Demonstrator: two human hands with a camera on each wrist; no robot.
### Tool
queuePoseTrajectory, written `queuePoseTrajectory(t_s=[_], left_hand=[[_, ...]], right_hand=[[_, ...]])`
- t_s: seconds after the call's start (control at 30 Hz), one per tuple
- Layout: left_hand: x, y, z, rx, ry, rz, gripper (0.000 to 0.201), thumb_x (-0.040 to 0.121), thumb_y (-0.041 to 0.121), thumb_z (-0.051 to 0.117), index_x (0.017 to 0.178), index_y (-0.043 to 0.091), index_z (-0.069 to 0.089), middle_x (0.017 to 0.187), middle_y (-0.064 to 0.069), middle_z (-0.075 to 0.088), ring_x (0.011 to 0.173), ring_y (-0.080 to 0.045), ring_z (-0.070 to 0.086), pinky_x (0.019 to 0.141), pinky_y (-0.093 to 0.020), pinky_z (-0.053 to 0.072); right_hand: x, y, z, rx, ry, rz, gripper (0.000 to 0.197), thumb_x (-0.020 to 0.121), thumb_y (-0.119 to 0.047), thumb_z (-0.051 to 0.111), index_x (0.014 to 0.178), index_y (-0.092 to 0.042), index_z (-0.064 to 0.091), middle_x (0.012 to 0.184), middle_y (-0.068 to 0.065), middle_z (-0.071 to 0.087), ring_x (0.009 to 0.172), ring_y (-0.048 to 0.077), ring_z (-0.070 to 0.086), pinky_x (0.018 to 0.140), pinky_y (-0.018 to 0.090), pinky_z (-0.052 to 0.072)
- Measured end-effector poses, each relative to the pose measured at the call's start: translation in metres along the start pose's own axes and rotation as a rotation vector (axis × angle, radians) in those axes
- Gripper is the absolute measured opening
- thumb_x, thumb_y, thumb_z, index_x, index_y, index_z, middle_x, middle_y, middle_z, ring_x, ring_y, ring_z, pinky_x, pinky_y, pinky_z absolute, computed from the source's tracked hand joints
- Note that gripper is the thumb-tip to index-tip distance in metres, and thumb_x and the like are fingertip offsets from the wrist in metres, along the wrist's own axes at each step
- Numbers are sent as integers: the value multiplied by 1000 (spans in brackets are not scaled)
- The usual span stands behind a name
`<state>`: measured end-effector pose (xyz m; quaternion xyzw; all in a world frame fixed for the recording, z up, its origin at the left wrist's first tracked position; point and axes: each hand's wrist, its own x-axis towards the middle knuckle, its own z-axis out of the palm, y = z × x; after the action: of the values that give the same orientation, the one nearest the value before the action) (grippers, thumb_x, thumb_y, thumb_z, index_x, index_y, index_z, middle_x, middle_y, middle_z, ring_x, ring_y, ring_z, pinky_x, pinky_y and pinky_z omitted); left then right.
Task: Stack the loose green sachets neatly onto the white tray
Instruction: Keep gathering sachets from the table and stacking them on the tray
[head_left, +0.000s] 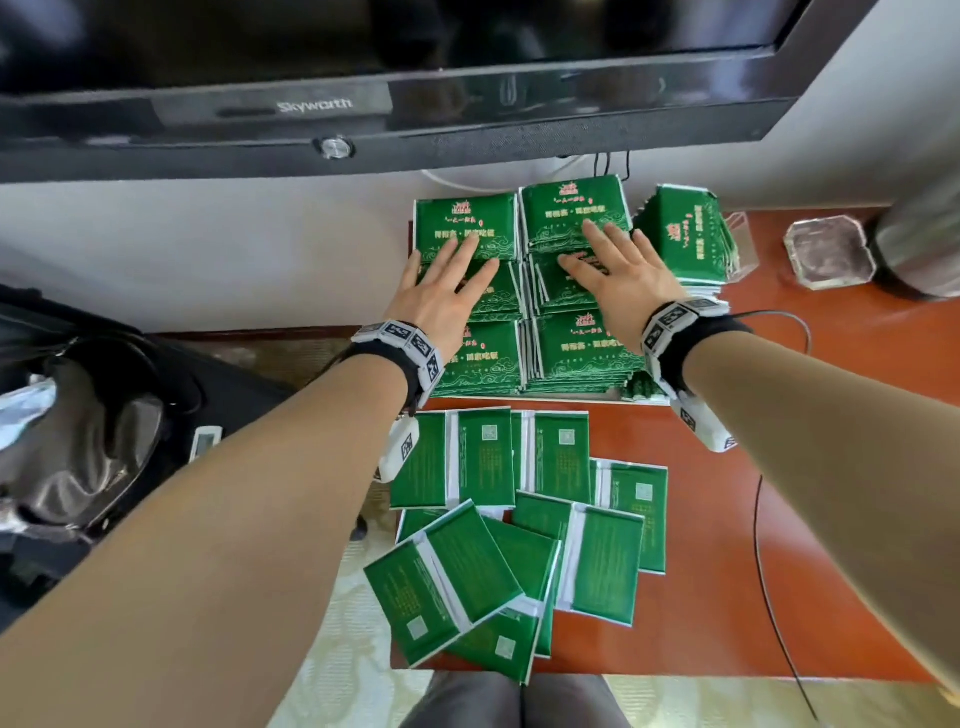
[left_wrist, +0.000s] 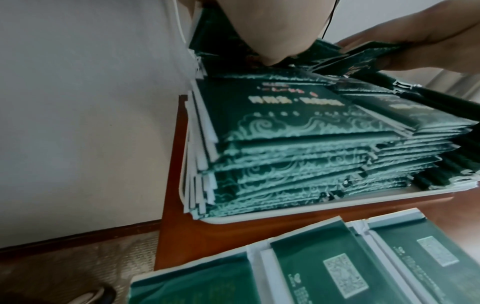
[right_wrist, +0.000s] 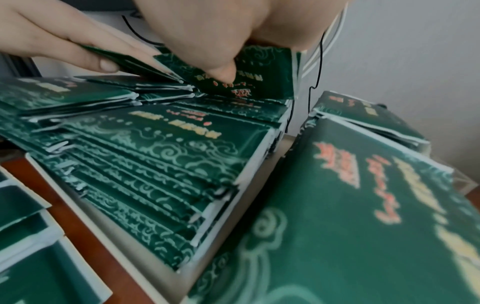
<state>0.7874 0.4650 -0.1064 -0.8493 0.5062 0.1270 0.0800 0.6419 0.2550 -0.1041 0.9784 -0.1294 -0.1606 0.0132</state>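
Note:
Green sachets (head_left: 576, 343) stand in several stacks in two columns on the white tray (left_wrist: 285, 212), at the back of the red-brown table (head_left: 779, 571). My left hand (head_left: 457, 265) lies flat with straight, spread fingers on the left column's middle stack. My right hand (head_left: 597, 254) lies flat on the right column, its fingers over the far stack. Its thumb (right_wrist: 223, 71) presses a tilted top sachet. Loose sachets (head_left: 519, 530) lie scattered face down in front of the tray. My left hand (right_wrist: 78, 41) also shows in the right wrist view, its fingers on tilted sachets.
Another leaning stack of sachets (head_left: 685, 234) stands right of the tray against a clear box (head_left: 743, 234). A glass ashtray (head_left: 831, 254) and a metal vessel (head_left: 919, 234) sit at the far right. A black cable (head_left: 769, 519) crosses the table. A television (head_left: 363, 78) hangs above, and a black bag (head_left: 78, 415) sits at left.

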Motion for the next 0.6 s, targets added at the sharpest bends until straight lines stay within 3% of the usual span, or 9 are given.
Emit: queuePoseTrajectory(t_s=[0.17,0.4,0.5,0.6], left_hand=[[4,-6,10,10,24,13,91,95,5,51,158,38,-5,165,-1,-21,154,-22,-9,122,-51,-3],[13,-6,6,53,46,38,75,102,30,49,159,35,1,165,-3,-21,154,-24,-8,123,-54,0],[14,-5,8,87,70,72,69,103,46,40,160,34,2,166,-4,-19,154,-25,-8,122,-58,-2],[13,-8,10,108,70,93,67,102,57,28,159,35,1,166,-4,-18,154,-26,-10,121,-61,-4]], right_hand=[[4,-1,7,26,11,4,95,83,13,46,159,-32,11,165,10,-13,153,33,-5,124,50,1],[8,-1,5,6,44,22,96,84,9,50,159,-34,9,165,10,-16,152,34,-6,124,52,1],[9,1,9,-31,49,33,88,90,-5,53,158,-37,8,165,9,-17,152,35,-5,122,56,2],[8,1,13,-43,80,33,70,98,-35,47,158,-39,10,166,9,-11,152,35,1,121,61,5]])
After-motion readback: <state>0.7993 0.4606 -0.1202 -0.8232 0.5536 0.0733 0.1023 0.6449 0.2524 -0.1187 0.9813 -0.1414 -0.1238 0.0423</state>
